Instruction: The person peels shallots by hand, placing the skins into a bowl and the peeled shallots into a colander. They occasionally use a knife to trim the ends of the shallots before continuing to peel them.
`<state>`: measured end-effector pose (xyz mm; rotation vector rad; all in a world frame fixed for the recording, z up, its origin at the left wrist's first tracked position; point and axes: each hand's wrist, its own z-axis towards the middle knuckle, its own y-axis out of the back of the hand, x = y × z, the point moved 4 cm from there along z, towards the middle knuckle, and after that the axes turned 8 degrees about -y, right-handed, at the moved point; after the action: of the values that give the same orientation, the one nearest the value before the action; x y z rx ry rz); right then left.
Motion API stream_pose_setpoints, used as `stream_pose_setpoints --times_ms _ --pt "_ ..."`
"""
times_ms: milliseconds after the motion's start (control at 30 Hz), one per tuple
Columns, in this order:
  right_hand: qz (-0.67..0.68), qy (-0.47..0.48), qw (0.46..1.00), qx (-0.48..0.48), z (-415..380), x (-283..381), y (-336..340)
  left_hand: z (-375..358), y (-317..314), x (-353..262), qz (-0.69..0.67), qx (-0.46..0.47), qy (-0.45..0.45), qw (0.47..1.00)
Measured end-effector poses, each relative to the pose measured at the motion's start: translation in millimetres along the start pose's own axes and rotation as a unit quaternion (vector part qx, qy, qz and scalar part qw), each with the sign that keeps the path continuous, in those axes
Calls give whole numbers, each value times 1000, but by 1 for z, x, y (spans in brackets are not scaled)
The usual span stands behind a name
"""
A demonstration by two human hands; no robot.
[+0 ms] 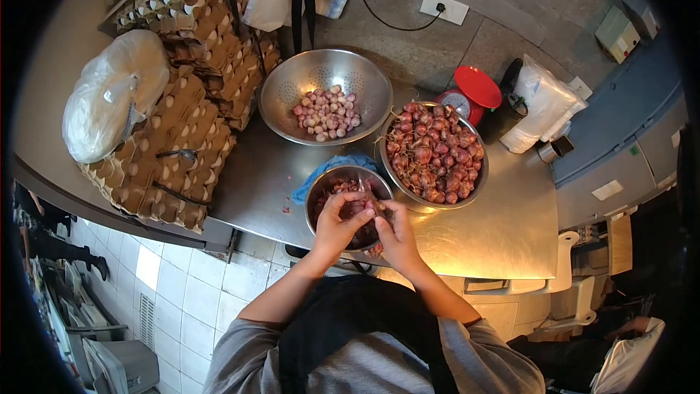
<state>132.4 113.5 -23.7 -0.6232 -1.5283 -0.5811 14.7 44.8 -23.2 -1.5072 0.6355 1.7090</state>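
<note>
Both hands meet over a small steel bowl (pixel 318 197) that holds dark red skins. My left hand (pixel 339 222) is closed, its thumb and fingers pinching at something small near the fingertips of my right hand (pixel 396 230). My right hand is closed too, around a small item that looks like a shallot, mostly covered by the fingers. Behind, a steel colander (pixel 284 106) contains peeled pinkish shallots (pixel 328 111). To the right, a steel bowl (pixel 430 203) is heaped with unpeeled red shallots (pixel 435 152).
Stacked egg trays (pixel 175 146) and a plastic bag (pixel 109 102) stand at the left of the steel table (pixel 503 237). A blue cloth (pixel 306 188) lies behind the small bowl. A red scale (pixel 477 87) and white bags (pixel 543 98) are at the back right.
</note>
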Motion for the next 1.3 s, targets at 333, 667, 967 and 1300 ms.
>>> stream_pose_setpoints --times_ms 333,667,967,1300 --pt "194 -125 968 95 -4 26 -1 -2 -8 -18 -205 15 65 977" --pt "244 -156 954 82 4 27 10 -3 -8 -23 -290 29 75 954" --pt "195 -158 965 79 -3 30 7 -1 -1 -26 -353 -6 132 926" --pt "197 -151 958 145 -14 29 -13 -1 -4 -18 -354 -23 96 930"
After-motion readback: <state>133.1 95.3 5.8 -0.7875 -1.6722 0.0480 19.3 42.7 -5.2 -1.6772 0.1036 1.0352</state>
